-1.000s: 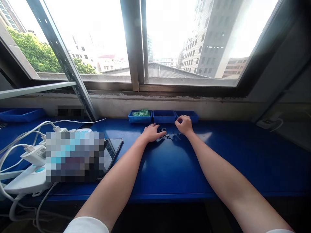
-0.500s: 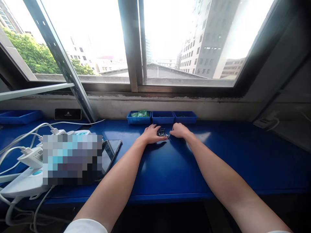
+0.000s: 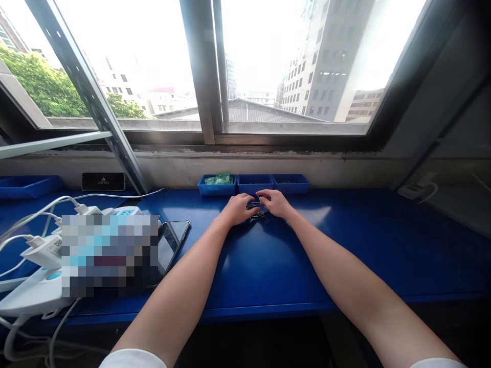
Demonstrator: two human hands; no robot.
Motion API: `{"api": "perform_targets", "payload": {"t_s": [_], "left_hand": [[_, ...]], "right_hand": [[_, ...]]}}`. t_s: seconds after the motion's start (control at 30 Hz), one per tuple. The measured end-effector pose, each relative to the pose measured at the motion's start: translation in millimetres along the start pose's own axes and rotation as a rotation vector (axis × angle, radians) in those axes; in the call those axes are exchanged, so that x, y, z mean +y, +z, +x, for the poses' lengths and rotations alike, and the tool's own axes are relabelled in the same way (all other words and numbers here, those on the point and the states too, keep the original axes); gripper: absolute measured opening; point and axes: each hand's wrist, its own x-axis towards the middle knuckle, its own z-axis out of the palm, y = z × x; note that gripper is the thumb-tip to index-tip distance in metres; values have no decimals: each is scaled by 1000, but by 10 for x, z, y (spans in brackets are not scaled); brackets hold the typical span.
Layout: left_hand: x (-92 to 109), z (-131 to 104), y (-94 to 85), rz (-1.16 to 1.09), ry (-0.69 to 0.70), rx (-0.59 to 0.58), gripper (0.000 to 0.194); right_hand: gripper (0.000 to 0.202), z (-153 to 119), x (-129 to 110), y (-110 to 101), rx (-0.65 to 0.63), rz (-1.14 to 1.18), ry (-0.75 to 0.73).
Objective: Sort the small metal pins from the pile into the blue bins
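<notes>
A small heap of dark, thin screw-like pieces (image 3: 260,215) lies on the blue tabletop (image 3: 264,271); their exact kind is too small to tell. My left hand (image 3: 238,208) curves around the heap's left side, thumb and fingers apart. On the other side, my right hand (image 3: 275,202) reaches over the heap's far right edge. Its thumb and forefinger point towards my left hand with a gap between them. Whether a tiny piece sits at the right fingertips cannot be made out. Both hands' fingertips are close together, partly covering the heap.
Behind my hands stand three blue bins: one with green packets (image 3: 218,180), a middle bin (image 3: 255,185) and a right bin (image 3: 291,184) with small dark pieces. At left lie a phone (image 3: 174,245), a white power strip (image 3: 30,294) with cables, and a propped phone (image 3: 103,181).
My right hand has moved left towards my left hand, and its closed fingers have stretched out. My left hand has shifted slightly, uncovering the near side of the heap. The view has turned a little.
</notes>
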Motion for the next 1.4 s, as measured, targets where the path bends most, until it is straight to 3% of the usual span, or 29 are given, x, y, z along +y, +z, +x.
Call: {"api": "perform_targets", "payload": {"t_s": [0.1,0.23,0.47,0.63,0.87,1.13,1.4], "left_hand": [[-5,-2,-10,-5,12,12,41],[-22,-2,-3,-24,45,23,39],[-21,-2,27,-87,29,8,34],[-11,-5,11,-99,74,48,30],[8,22,-2,-81,66,110,25],[16,41,10,-10,5,141,31],[-55,45,33,40,-33,194,31]], "right_hand": [[22,8,16,13,-26,106,55],[34,25,13,38,-42,206,56],[21,22,-16,65,-79,163,53],[13,9,-16,63,-35,226,95],[35,4,-118,55,31,309,144],[21,7,-83,57,108,269,146],[30,-13,-98,34,51,369,94]]}}
